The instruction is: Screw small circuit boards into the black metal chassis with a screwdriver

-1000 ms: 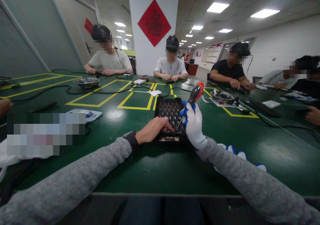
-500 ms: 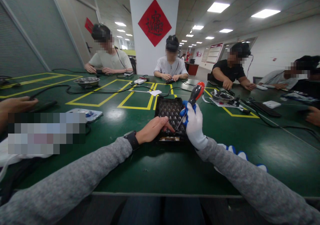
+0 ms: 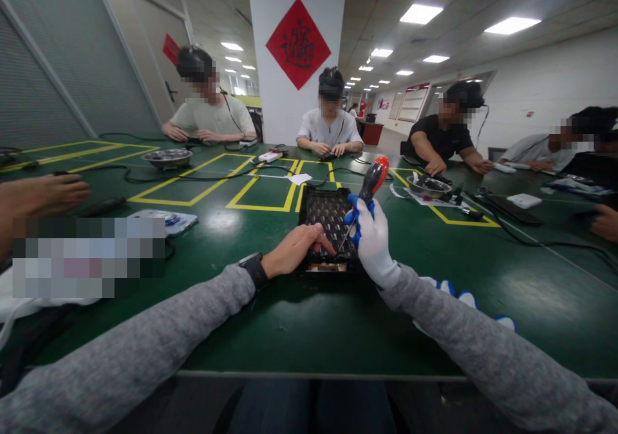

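A black device with a patterned, open-looking inside (image 3: pixel 326 212) lies on the green table in front of me. My left hand (image 3: pixel 302 246), bare and with a black watch at the wrist, rests on its lower left part, a finger pointing at the lower edge. Its fingers are partly spread and nothing shows in them. In a white and blue glove, my right hand (image 3: pixel 374 237) grips a screwdriver (image 3: pixel 375 175) with a red and black handle. The thin shaft slants down to the left, its tip by my left fingertip at the device's lower edge.
Another glove (image 3: pixel 467 300) lies beside my right forearm. Metal bowls (image 3: pixel 167 158) (image 3: pixel 429 187), black cables, a plastic packet (image 3: pixel 167 221) and a white power strip (image 3: pixel 270 156) are on the table. Several people sit around it, and a person's hand (image 3: pixel 46 196) is at the left.
The screwdriver handle and my gloved hand have shifted slightly left. My left hand has hardly moved. The other person's hand at the left has moved further into view.
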Available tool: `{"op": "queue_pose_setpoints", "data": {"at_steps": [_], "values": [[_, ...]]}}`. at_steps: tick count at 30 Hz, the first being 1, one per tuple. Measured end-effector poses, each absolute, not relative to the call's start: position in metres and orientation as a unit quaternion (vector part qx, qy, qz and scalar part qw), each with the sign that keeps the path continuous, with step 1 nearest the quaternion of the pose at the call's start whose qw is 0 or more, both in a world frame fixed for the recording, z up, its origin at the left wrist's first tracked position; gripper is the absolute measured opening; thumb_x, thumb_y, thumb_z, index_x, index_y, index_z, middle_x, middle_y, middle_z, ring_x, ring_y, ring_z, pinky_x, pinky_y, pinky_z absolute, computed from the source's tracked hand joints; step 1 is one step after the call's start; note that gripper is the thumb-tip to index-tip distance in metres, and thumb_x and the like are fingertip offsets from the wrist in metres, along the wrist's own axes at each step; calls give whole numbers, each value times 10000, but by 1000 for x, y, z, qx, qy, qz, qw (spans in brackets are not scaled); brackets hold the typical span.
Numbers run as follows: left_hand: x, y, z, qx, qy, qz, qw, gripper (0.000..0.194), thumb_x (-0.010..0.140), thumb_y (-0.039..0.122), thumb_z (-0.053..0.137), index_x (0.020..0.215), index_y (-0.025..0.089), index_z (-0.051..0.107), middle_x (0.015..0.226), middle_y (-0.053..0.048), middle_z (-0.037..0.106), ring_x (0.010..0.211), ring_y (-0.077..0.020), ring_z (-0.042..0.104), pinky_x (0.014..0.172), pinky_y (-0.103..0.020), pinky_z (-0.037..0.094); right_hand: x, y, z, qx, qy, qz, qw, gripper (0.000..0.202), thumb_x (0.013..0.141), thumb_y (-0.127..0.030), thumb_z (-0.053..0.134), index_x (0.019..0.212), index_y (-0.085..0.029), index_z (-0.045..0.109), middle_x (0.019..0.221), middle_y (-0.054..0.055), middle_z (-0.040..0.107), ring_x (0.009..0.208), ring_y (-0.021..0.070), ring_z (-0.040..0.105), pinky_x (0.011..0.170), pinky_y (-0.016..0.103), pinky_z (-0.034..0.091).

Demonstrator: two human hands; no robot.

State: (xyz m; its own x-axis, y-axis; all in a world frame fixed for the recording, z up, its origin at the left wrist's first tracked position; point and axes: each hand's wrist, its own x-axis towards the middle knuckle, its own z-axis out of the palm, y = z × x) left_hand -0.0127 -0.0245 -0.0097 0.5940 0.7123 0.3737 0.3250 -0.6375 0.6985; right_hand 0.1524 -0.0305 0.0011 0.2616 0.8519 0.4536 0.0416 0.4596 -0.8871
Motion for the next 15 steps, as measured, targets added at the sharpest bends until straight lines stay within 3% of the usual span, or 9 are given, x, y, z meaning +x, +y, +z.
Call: {"op": "queue_pose_setpoints", "data": {"at_steps": [15], "values": [[-13, -24, -12, 838, 308, 335, 302, 728, 929, 456, 75, 851, 131, 721, 680, -34, 516, 670, -126, 484, 716, -274, 370, 152, -33, 2, -420, -542, 285, 670, 363, 829, -514, 446, 978, -206, 566, 621, -45, 494, 474, 69, 406, 445, 206, 327]]}}
